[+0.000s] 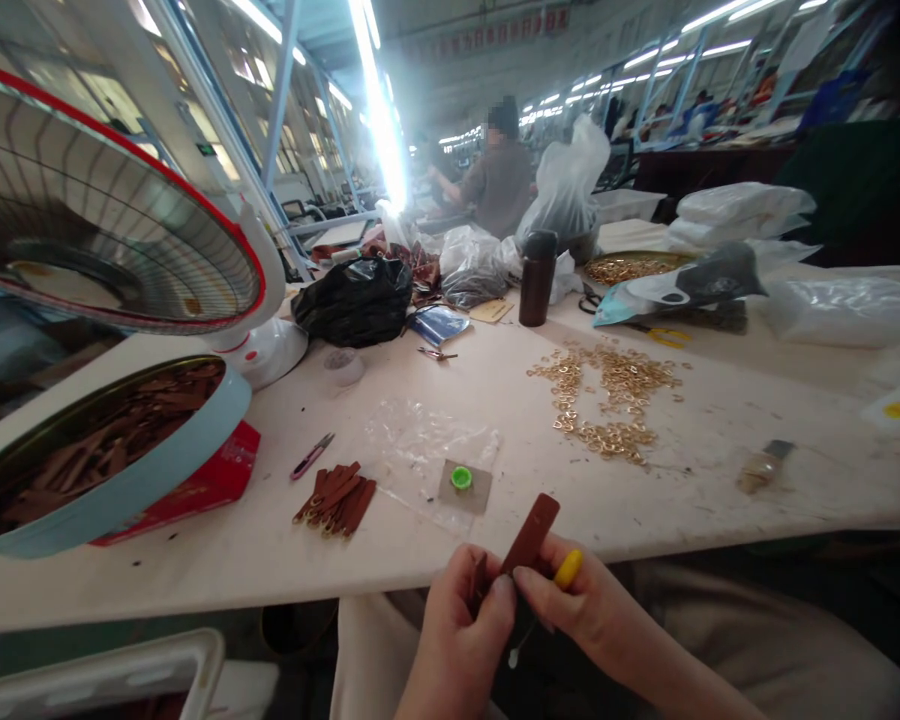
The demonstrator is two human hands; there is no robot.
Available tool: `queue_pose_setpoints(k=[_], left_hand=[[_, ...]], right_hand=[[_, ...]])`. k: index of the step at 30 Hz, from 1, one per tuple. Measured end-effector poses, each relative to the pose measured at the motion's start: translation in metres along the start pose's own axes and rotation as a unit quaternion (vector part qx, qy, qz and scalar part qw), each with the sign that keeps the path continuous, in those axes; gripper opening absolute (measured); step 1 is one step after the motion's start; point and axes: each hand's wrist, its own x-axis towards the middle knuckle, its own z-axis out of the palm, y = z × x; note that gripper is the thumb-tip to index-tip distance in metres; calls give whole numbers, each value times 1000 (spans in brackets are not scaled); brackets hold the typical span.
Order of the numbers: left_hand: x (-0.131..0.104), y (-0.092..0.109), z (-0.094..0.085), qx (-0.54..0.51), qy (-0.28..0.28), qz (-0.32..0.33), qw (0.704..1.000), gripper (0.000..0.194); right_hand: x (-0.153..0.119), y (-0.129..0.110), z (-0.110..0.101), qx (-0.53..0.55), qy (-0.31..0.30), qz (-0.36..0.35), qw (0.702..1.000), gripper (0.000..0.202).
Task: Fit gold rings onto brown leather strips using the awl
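Starts left with a red-rimmed fan point(64, 285) and tin point(157, 465) of brown strips point(112, 430); crosses a pale table point(487, 372) and grips a single brown strip point(531, 535) over the near edge — pinched tight by the left hand point(465, 605), touched by the right hand point(581, 600), closed round a yellow-handled tool point(568, 570); ends at gold rings point(615, 440) under ceiling tubes point(712, 15).

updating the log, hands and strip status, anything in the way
Left hand, right hand on brown strip; yellow handle in right hand; no blockage seen, clear plastic lies beyond.

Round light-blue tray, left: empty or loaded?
Loaded: many brown strips lie heaped inside the round tray. Cannot tell how deep.
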Motion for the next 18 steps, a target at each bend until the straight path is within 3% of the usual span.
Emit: queue_pose_setpoints(k=[3,6,9,11,12,14,16,18], left_hand=[[-1,4,-5,19,-7,2,1000,16],[-1,1,-11,24,6,12,1000,12],[6,-4,-34,75,7,11,997,11],[17,-7,-66,150,65,17,986,12],[24,-7,-86,196,136,26,971,13],[39,-8,-132,226,226,30,947,15],[54,-10,-174,254,287,30,923,15],[65,-13,-204,269,317,26,909,13]], right_hand=[[4,1,7,-28,3,29,999,20],[11,5,16,-60,-11,15,998,19],[18,16,19,-97,-29,20,995,24],[22,25,16,-105,-43,33,993,30],[23,29,13,-104,-41,33,993,33],[25,34,7,-107,-13,30,994,38],[27,38,4,-124,8,37,992,40],[27,41,6,-138,1,54,989,44]])
